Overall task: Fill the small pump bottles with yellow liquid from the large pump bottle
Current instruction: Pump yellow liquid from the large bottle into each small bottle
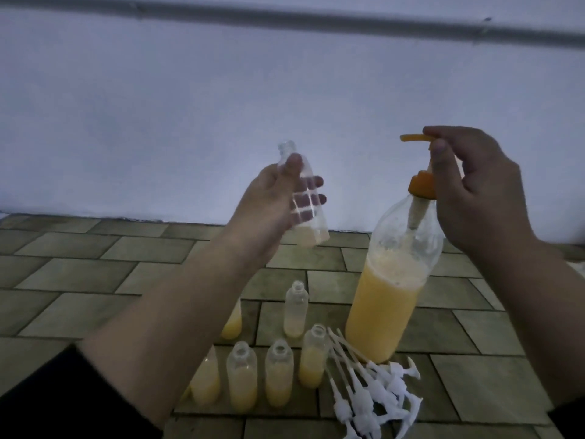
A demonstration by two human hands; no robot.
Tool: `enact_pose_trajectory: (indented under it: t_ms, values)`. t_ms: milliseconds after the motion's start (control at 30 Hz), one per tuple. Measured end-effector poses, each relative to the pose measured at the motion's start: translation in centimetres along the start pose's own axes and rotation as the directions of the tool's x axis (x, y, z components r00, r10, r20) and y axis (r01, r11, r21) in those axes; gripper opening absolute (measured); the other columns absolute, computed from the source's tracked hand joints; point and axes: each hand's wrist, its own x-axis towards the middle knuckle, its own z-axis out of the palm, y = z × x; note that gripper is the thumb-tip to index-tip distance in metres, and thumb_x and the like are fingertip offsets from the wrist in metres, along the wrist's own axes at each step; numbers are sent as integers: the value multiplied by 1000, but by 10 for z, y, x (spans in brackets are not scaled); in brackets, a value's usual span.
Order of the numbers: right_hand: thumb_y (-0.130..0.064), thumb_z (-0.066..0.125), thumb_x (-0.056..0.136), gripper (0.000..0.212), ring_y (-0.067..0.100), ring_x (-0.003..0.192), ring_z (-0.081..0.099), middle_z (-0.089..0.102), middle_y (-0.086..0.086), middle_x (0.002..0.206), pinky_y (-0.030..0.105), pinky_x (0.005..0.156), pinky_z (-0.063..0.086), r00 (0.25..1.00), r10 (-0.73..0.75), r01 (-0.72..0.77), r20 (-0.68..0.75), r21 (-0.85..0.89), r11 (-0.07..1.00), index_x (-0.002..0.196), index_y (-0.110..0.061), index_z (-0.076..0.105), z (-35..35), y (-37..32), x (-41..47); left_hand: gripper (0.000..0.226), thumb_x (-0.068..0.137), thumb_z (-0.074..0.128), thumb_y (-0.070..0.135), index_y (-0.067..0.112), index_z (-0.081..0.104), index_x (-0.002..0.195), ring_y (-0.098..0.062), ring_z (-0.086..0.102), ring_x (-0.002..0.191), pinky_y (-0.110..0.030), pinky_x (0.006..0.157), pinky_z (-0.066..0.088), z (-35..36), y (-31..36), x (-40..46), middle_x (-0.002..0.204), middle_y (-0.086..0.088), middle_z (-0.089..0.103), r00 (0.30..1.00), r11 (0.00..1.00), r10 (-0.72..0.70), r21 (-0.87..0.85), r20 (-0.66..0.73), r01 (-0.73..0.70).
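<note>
Left hand (272, 198) held one small clear bottle (302, 198) up off the floor, fingers (311, 182) wrapped round its body, neck open and tilted slightly left; only a thin pale yellow layer sat in its bottom. Its mouth was near the orange spout (411, 137) of the large pump bottle (389, 289) but apart from it and lower, so no liquid could be entering at this moment. Right hand (474, 191) was at the pump head, thumb and forefinger closed on the spout's base; whether the pump was being pressed could not be told. The large bottle stood tilted on the tiled floor (95, 267), somewhat over half full of yellow liquid with froth on top. Six more small bottles (278, 375) stood uncapped on the floor in front, two partly hidden behind the left forearm. All showed yellow liquid, most to about half, the rear one (296, 308) with only a little. A heap of white pump tops (370, 394) lay beside them, none fitted. Judgement: filling was partway; the held bottle was barely started, the others looked in need of topping up, and capping remained.
</note>
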Motion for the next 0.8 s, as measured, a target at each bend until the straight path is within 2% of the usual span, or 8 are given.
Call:
enact_pose_trajectory:
  t_ms: [33,100,167,200,267,400,567,800]
  values:
    - [-33,37,100,36,2,105,48,49,-14,114,20,87,36,1000,-2,2,-2,0,1000,124,-17,59,0,0,1,31,97,40,40,14,48,114,-19,64,85,-35,79,55,8,0,2,104,-6,63,999,984,32,176,44,-39]
    - [-32,37,100,36,2,105,48,48,-15,115,18,87,37,1000,0,0,-1,2,1000,124,-17,59,2,1,1,34,97,40,38,13,39,121,-16,55,79,-33,73,51,21,1,7,102,-6,55,983,841,70,520,171,-151]
    - [-32,37,100,36,-4,103,44,48,-15,115,3,84,33,1000,2,-2,-1,-3,1000,124,-17,59,3,2,1,36,97,45,32,13,33,125,-14,51,83,-25,67,43,30,1,13,109,-5,49,967,678,33,705,252,-206]
    - [-31,38,100,35,-8,102,41,49,-14,116,-3,81,30,1000,-3,3,-3,-9,1000,124,-16,59,4,2,1,37,96,47,29,13,32,125,-15,50,85,-22,65,40,33,1,15,112,-4,47,963,636,17,740,270,-219]
    - [-29,38,100,34,-11,102,38,53,-10,118,-7,79,27,1000,-12,12,-4,-12,1000,124,-16,59,5,2,0,36,94,51,27,14,34,123,-15,48,89,-18,65,37,38,1,18,115,-2,44,958,611,22,755,286,-239]
    - [-29,37,99,35,-9,100,39,56,-2,122,-8,78,26,1000,-29,29,-7,-8,1000,123,-15,59,7,2,-1,33,90,59,34,19,42,114,-12,51,95,-14,68,37,49,5,23,112,6,48,964,643,101,724,245,-251]
    - [-27,39,99,34,-8,99,40,56,-4,116,-7,79,27,998,-47,47,-29,-3,999,121,-12,60,9,2,-2,37,87,63,34,19,47,118,-7,51,91,-9,68,35,52,10,23,110,8,54,949,653,180,690,260,-313]
    - [-20,42,97,28,-7,95,46,54,-10,107,-2,82,32,990,-7,15,-138,58,998,114,-11,62,19,4,-9,35,91,56,37,19,50,119,-10,48,86,-10,66,33,49,11,22,105,8,56,882,402,328,794,340,-455]
